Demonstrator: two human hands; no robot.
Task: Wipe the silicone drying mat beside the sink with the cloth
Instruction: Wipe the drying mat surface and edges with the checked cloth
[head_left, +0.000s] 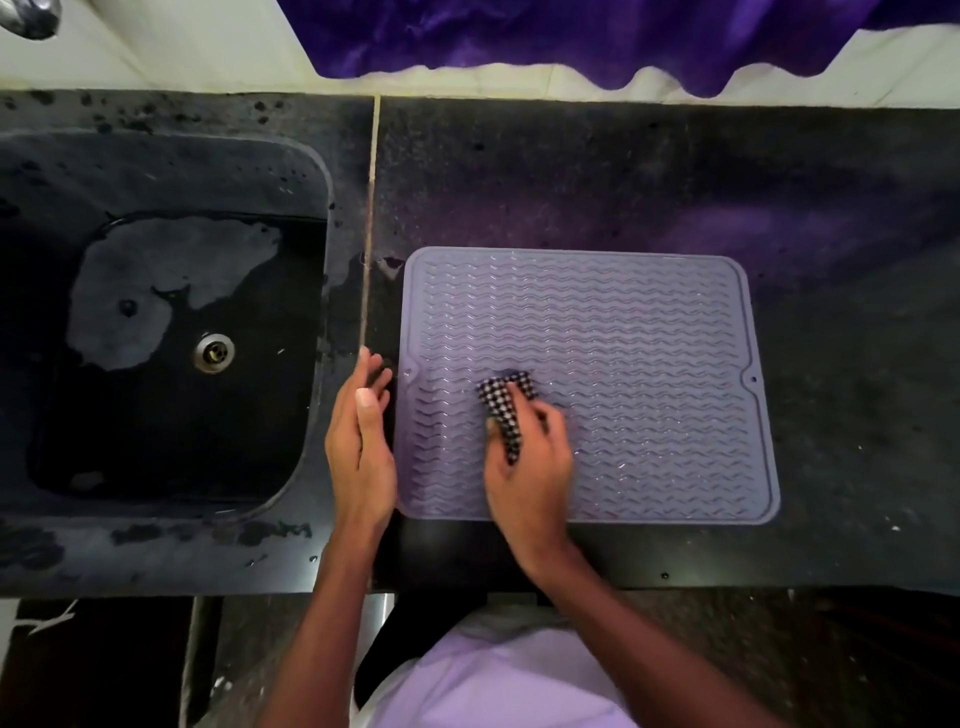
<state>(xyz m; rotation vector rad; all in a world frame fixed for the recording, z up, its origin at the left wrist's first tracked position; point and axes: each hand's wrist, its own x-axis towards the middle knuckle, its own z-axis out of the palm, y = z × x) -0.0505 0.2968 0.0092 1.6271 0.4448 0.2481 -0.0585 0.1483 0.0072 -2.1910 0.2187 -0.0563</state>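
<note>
Nearest, a pale lilac garment (498, 680) fills the bottom of the view, and two bare forearms reach up from it over the front edge of the dark stone counter (857, 415). Of the two hands, the right hand (530, 467) lies on the near left part of the silicone drying mat (649, 364), its fingers closed around a bunched black-and-white checked cloth (506, 402) whose far end sticks out past the fingertips and presses on the mat's wavy ridges; this hand is slightly blurred. The left hand (361, 441) holds nothing: it rests flat and open, fingers together and pointing away, on the strip of counter just beside the mat's left edge, between the mat and the sink (171, 353). The grey-lilac mat lies flat on the counter to the right of the sink, close to it, with small glints scattered over its ridges. Further left, the dark sink basin shows a wet patch around a metal drain (214, 353). A pale seam (371, 218) runs across the counter between sink and mat. Farthest back, a purple curtain (571, 36) hangs over a light wall, and part of a metal tap (31, 18) shows at the top left corner.
</note>
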